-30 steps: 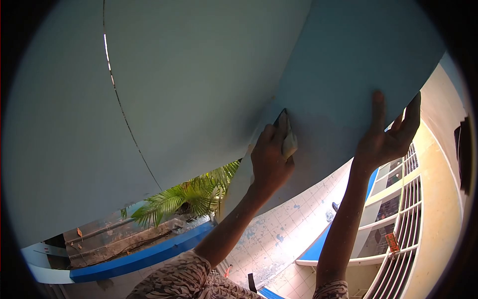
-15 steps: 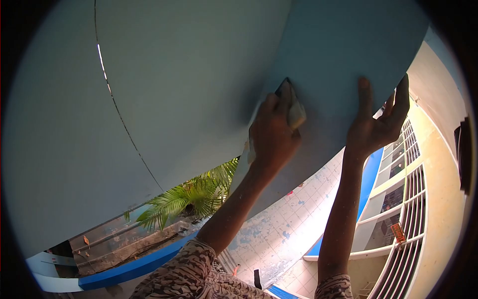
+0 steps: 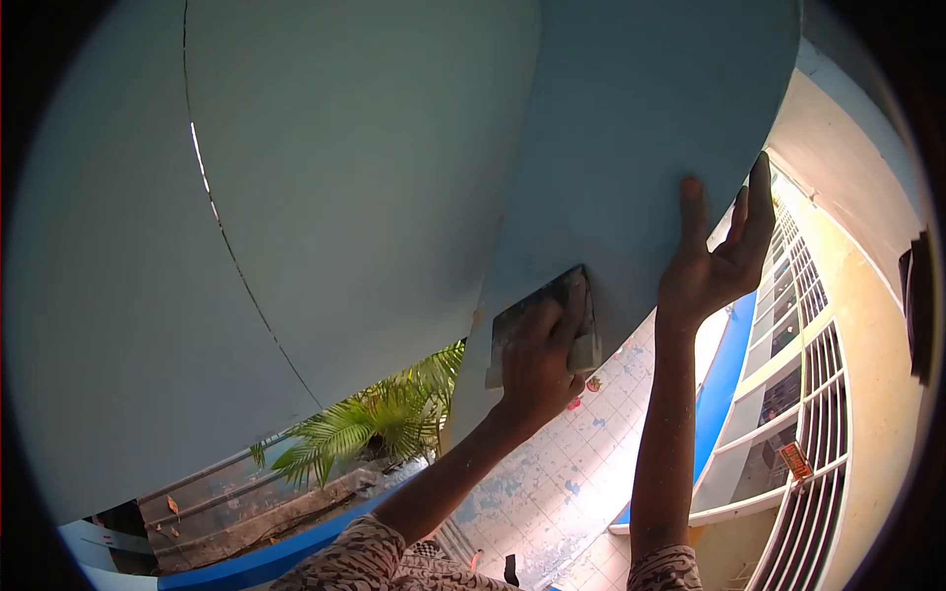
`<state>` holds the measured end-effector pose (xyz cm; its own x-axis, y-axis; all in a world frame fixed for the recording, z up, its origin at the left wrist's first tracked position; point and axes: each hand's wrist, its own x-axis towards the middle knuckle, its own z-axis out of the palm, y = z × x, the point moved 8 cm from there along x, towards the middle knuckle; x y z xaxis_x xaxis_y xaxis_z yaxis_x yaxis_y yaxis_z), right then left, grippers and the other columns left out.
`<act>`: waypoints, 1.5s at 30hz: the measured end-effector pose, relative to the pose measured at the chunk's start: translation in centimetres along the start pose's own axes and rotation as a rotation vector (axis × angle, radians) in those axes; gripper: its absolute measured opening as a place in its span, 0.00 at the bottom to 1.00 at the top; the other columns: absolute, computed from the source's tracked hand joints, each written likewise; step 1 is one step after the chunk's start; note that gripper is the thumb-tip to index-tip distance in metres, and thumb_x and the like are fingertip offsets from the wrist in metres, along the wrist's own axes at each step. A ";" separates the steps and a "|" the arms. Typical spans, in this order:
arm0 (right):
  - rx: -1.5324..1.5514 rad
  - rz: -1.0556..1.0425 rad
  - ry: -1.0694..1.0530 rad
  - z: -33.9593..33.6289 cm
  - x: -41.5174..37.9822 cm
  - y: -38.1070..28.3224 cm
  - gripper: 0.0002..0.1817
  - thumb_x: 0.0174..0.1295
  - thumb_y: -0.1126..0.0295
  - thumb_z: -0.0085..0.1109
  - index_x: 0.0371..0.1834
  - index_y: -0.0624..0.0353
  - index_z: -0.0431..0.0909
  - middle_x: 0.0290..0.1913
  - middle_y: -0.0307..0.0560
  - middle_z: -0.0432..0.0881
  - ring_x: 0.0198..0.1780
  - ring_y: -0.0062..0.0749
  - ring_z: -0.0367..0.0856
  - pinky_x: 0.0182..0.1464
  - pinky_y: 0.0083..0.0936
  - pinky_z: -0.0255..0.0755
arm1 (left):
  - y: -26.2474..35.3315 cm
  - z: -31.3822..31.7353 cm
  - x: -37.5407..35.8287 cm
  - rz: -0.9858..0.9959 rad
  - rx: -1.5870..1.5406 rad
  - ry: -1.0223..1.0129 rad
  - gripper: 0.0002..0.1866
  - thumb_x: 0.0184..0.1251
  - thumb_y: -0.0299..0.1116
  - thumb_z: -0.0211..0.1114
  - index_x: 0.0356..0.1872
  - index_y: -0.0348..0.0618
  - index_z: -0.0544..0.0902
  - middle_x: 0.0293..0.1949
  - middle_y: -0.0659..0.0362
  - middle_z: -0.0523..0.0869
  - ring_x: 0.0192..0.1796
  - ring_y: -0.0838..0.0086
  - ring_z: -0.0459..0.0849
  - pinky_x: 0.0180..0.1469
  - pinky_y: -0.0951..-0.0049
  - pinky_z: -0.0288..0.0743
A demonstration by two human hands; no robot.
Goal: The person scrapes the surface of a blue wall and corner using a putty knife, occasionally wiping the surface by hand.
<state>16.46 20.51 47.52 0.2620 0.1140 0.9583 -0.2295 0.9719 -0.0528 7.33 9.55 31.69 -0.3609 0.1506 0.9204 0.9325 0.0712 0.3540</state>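
A smooth blue-grey panel (image 3: 611, 128) hangs overhead and fills the upper view, its right part darker. Near its lower edge, my left hand (image 3: 540, 364) is closed on a flat rectangular tool (image 3: 581, 291) with a dark plate and a pale bar along its lower side. My fingers lie across the plate, which is against or very close to the panel. At the panel's right edge, my right hand (image 3: 711, 261) has its thumb on the near face and its fingers around the edge, partly hidden behind.
A paler curved surface (image 3: 345, 177) with a thin gap line spreads to the left. Below are palm fronds (image 3: 384, 419), a blue-edged ledge (image 3: 236, 566) and a worn tiled floor (image 3: 581, 463). Barred windows (image 3: 823, 433) in a yellow wall stand at right.
My left hand has slid down along the panel with the tool, and more of the dark plate shows. My right hand keeps its place at the edge. The view has shifted slightly.
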 end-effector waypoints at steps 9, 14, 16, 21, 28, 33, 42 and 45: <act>0.065 0.042 0.023 -0.3 -0.2 0.4 0.32 0.63 0.74 0.76 0.70 0.68 0.75 0.70 0.60 0.79 0.72 0.47 0.77 0.76 0.46 0.69 | 2.5 -0.2 0.5 -0.002 -0.056 -0.081 0.53 0.41 0.24 0.79 0.79 0.41 0.69 0.44 0.53 0.76 0.49 0.54 0.82 0.53 0.53 0.80; 0.220 0.169 0.073 -1.0 -0.6 1.7 0.27 0.65 0.73 0.75 0.66 0.69 0.79 0.68 0.60 0.81 0.72 0.46 0.77 0.76 0.46 0.70 | 2.0 -0.7 4.8 -0.048 -0.013 -0.058 0.48 0.46 0.23 0.75 0.77 0.40 0.72 0.44 0.55 0.77 0.50 0.57 0.82 0.58 0.55 0.78; 0.257 0.209 0.101 -1.3 -0.7 2.0 0.26 0.65 0.73 0.75 0.65 0.69 0.80 0.67 0.60 0.81 0.72 0.46 0.77 0.76 0.45 0.70 | 1.5 -0.1 3.7 -0.120 -0.056 -0.133 0.43 0.50 0.23 0.73 0.75 0.40 0.76 0.47 0.55 0.80 0.52 0.57 0.82 0.63 0.55 0.75; 0.333 0.275 0.108 -1.1 -1.0 2.6 0.26 0.64 0.72 0.76 0.63 0.71 0.80 0.66 0.62 0.82 0.72 0.46 0.77 0.77 0.44 0.69 | 2.5 -0.1 2.2 -0.042 -0.081 -0.085 0.46 0.47 0.21 0.73 0.76 0.41 0.75 0.46 0.55 0.79 0.52 0.57 0.82 0.58 0.55 0.77; 0.345 0.233 0.117 -1.1 -0.9 2.8 0.25 0.64 0.74 0.75 0.62 0.71 0.81 0.66 0.62 0.82 0.72 0.46 0.77 0.77 0.44 0.68 | 3.5 0.2 0.5 0.105 -0.045 -0.031 0.48 0.49 0.32 0.78 0.78 0.42 0.72 0.38 0.57 0.71 0.44 0.60 0.78 0.49 0.55 0.78; 0.369 0.270 0.111 -1.1 -1.0 2.9 0.25 0.63 0.74 0.76 0.62 0.71 0.81 0.67 0.62 0.81 0.72 0.47 0.76 0.78 0.45 0.66 | 3.1 -0.4 5.7 0.003 -0.050 -0.025 0.42 0.49 0.25 0.74 0.73 0.39 0.78 0.42 0.55 0.77 0.51 0.57 0.82 0.63 0.50 0.74; 0.391 0.259 0.110 -1.0 -1.2 3.2 0.25 0.63 0.73 0.76 0.62 0.70 0.81 0.67 0.64 0.81 0.73 0.48 0.76 0.78 0.47 0.66 | 3.4 -0.3 3.5 0.027 -0.052 -0.050 0.42 0.49 0.26 0.76 0.72 0.40 0.79 0.41 0.55 0.76 0.47 0.57 0.79 0.56 0.57 0.75; 0.374 0.291 0.105 -1.2 -1.1 3.0 0.23 0.64 0.72 0.76 0.60 0.71 0.82 0.67 0.64 0.81 0.73 0.48 0.76 0.78 0.47 0.65 | 3.0 -0.7 6.7 0.047 -0.056 -0.041 0.42 0.49 0.26 0.75 0.73 0.41 0.78 0.40 0.55 0.76 0.47 0.58 0.79 0.55 0.57 0.75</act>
<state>16.57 23.53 46.02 0.2256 0.4092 0.8841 -0.6233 0.7581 -0.1919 7.77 10.04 39.03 -0.3157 0.1932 0.9290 0.9473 0.0084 0.3202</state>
